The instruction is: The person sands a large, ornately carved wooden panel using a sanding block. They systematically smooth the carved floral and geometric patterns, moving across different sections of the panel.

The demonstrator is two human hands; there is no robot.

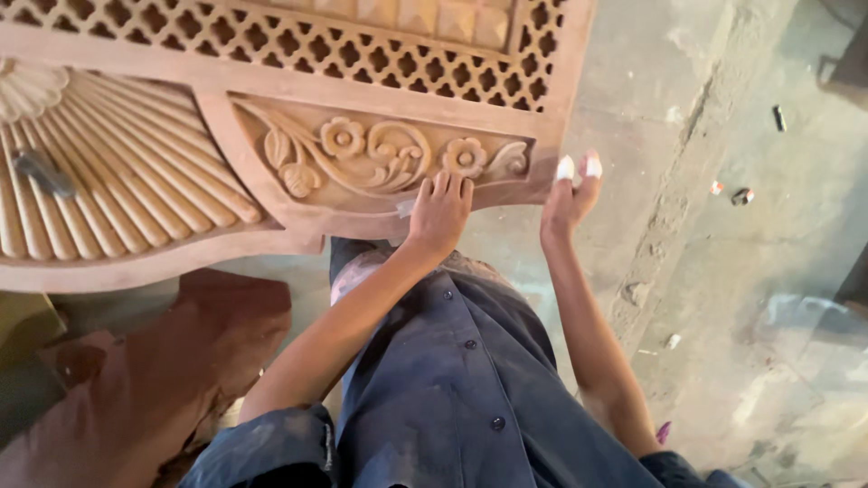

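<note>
A large carved wooden panel (298,90) fills the upper left, with lattice work on top, a fan-shaped fluted part at the left and a floral relief (380,158) near its lower right corner. My left hand (438,212) presses a small pale scrap, perhaps sandpaper, flat against the panel's lower edge just under the floral relief. My right hand (570,194) is raised beside the panel's right corner, apart from the wood, holding nothing, with white tape on two fingertips.
A dark metal tool (41,172) lies on the fluted part at the left. A brown cloth (154,361) is bunched under the panel. Dusty concrete floor (768,271) with small scattered bits spreads to the right.
</note>
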